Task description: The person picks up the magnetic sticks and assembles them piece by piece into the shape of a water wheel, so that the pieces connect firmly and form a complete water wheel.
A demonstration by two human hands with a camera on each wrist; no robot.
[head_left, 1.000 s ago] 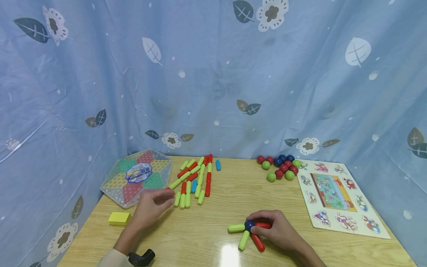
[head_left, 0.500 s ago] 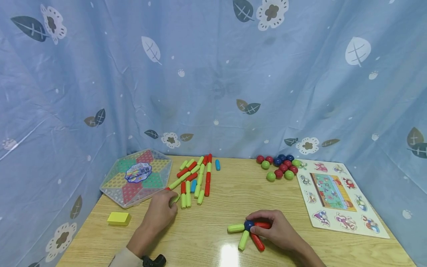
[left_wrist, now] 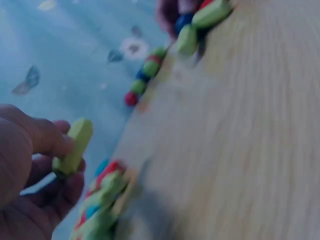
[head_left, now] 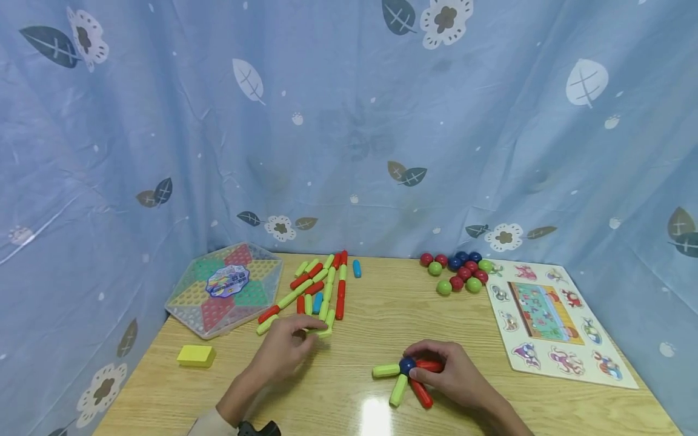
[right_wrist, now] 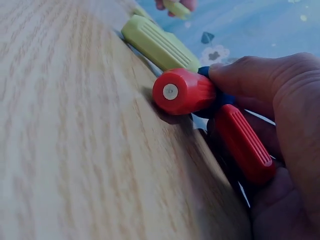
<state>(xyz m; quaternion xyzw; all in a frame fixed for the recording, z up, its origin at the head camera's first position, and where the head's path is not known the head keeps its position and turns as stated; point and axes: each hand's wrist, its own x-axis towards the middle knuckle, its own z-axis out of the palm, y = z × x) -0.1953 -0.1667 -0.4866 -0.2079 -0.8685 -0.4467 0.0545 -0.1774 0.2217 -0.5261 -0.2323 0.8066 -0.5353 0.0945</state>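
Between the thumb and fingers of my left hand (head_left: 283, 348) is a yellow-green magnetic stick (left_wrist: 75, 145), raised off the table in the left wrist view. My right hand (head_left: 452, 375) grips a dark blue ball (head_left: 407, 366) at the front of the table. Two yellow-green sticks (head_left: 386, 370) and two red sticks (head_left: 422, 393) radiate from that ball. The right wrist view shows the thumb on the ball and a round metal disc at one red stick's end (right_wrist: 170, 92). Part of the other red stick lies behind my right hand in the head view.
More magnetic sticks (head_left: 340, 300) in red, yellow-green and blue lie behind my left hand. A cluster of balls (head_left: 463, 274) sits at the back right beside a picture puzzle board (head_left: 507, 345). At left are a hexagonal game board (head_left: 188, 315) and a yellow block (head_left: 196, 356).
My left hand has come to the sticks, picked up a yellow-green one from the pile's near left edge and carried it right. My right hand stays on the blue ball.
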